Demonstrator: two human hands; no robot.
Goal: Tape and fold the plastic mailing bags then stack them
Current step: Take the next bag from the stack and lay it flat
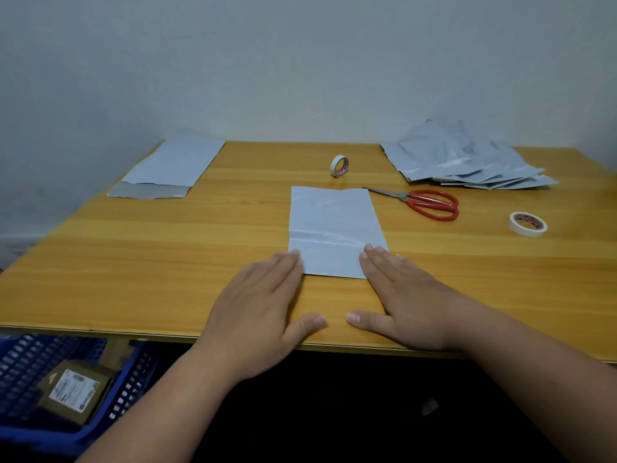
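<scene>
At 7 o'clock, below the worktop (133,262) edge, a blue crate (30,369) holds a brown labelled parcel (75,390). At 10 o'clock on the worktop lies one mailing bag (170,168), flat, with its grey flap toward the near edge; it appears to start the finished stack.

At centre lies the working bag (330,228), flat, with a crease or tape line running across it nearer its near edge. The left hand (263,302) lies flat with straight fingers, fingertips on the bag's near left corner. The right hand (397,295) mirrors it, fingers extended, tips on the near right corner. Neither hand grips anything.

Handling judgement: the bag is thin plastic film, light, limp and slippery on the smooth wood. It will slide or spring open unless pressed. Take hold at the two near corners, thumb under and fingers over, then carry the edge toward 12 o'clock and flatten the fold with the palms.

At 12 o'clock a small tape roll (339,166) stands on edge. At 2 o'clock lie red-handled scissors (424,202), blades pointing left. Behind them is a fanned pile of unprocessed bags (467,162). At 3 o'clock a second tape roll (527,223) lies flat.
</scene>
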